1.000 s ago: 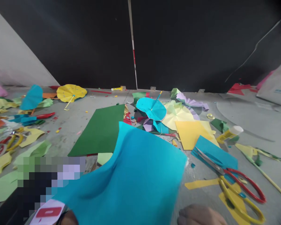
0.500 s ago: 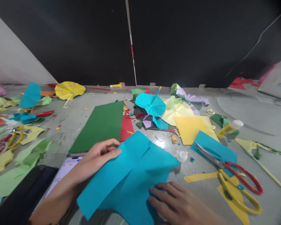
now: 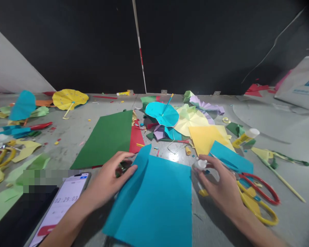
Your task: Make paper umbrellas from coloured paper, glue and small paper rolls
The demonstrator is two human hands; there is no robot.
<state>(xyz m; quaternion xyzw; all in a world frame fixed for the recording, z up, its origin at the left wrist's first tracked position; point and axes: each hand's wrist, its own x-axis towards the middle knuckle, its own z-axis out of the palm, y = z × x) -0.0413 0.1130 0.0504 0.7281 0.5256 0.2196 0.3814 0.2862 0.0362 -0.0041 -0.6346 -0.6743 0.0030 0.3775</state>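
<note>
A sheet of blue paper (image 3: 164,202) lies before me, its left side raised in a curved flap. My left hand (image 3: 115,178) is at that flap, thumb and fingers bent against its edge. My right hand (image 3: 218,185) is just right of the sheet, thumb and index finger around a small whitish plastic piece (image 3: 201,164) whose kind I cannot make out. Close to the right hand lie scissors with a red handle loop and a yellow one (image 3: 260,188), partly over a smaller blue paper piece (image 3: 233,157).
Behind the sheet are green paper (image 3: 105,137), yellow paper (image 3: 208,137) and a blue paper umbrella (image 3: 162,113). A glue stick (image 3: 245,138) stands tilted at the right. On the left are a phone (image 3: 69,195), a yellow paper umbrella (image 3: 70,98) and paper scraps (image 3: 5,199).
The blue sheet has turned and flattened, with its right edge now straight toward me. My right hand has moved from the sheet to the whitish piece. My left hand stays at the sheet's left side.
</note>
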